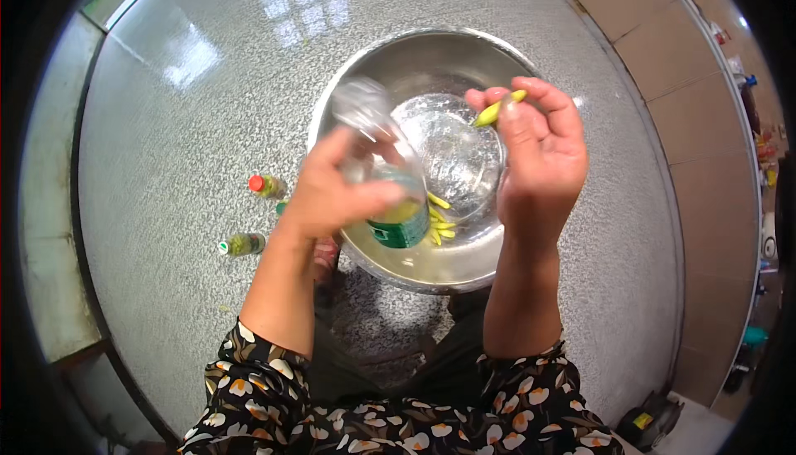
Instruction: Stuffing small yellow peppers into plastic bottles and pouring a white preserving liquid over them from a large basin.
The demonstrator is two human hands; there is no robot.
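Note:
My left hand [342,197] grips a clear plastic bottle [401,231] with a green label, tilted over the left side of a wide stainless steel basin [469,265]. Motion blurs the bottle, and what it holds is hard to make out. Between the thumb and fingers of my right hand [544,150] is a slim yellow-green chili pepper [494,111], raised above the basin's right side. Several similar peppers [443,226] lie together on the basin's bottom, just right of the bottle; part of the pile may be hidden behind it.
Left of the basin, a red-capped bottle [268,186] and another bottle [244,245] with a white and green cap are on the speckled floor [186,206]. A green cap [281,207] shows partly behind my wrist. At lower right sits a black object [650,421].

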